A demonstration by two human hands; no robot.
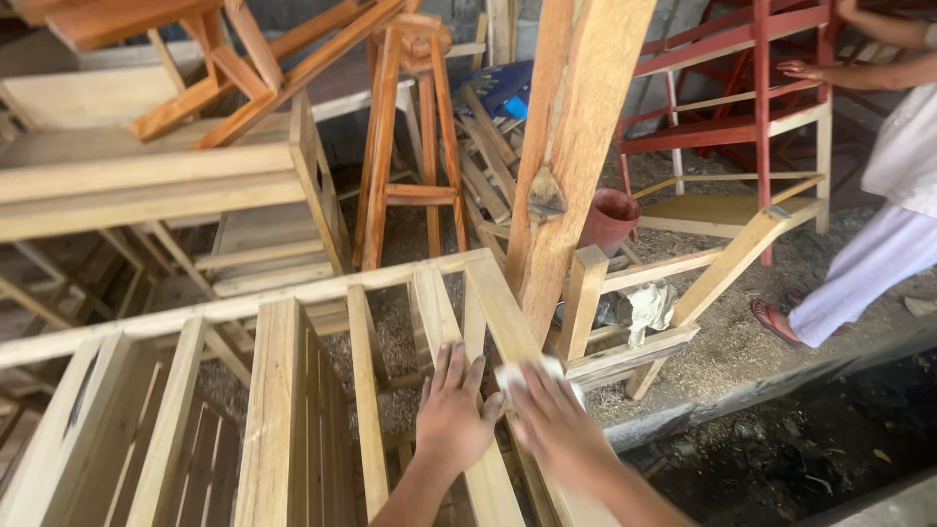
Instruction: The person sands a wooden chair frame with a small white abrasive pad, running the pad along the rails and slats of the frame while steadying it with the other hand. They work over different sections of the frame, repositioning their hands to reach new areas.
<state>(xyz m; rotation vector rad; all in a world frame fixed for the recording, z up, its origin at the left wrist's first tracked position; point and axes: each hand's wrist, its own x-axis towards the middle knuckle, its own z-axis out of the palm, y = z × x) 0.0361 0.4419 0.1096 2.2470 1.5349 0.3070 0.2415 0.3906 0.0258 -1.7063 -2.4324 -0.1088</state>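
Pressed under the right hand is a small white pad, perhaps sandpaper or cloth; the fingers lie flat over it rather than curled, and the hand is motion-blurred, so how firmly it is held cannot be told. Both pad and hand rest on a pale slat of an unfinished wooden frame. That slat's long axis runs from about 11 o'clock, where it meets the frame's top rail, down to 5 o'clock toward the person. Just beside it at 9 o'clock, the left hand lies open, palm down, fingers spread and pointing to 12 o'clock, holding nothing and bearing on the next slat. The right hand is the one on the pad; bare slat extends from it toward 11 o'clock.

At 12 o'clock a thick post rises. A tall stool stands behind it, a red bucket at 1 o'clock. Far at 2 o'clock another person in white reaches to a red frame.
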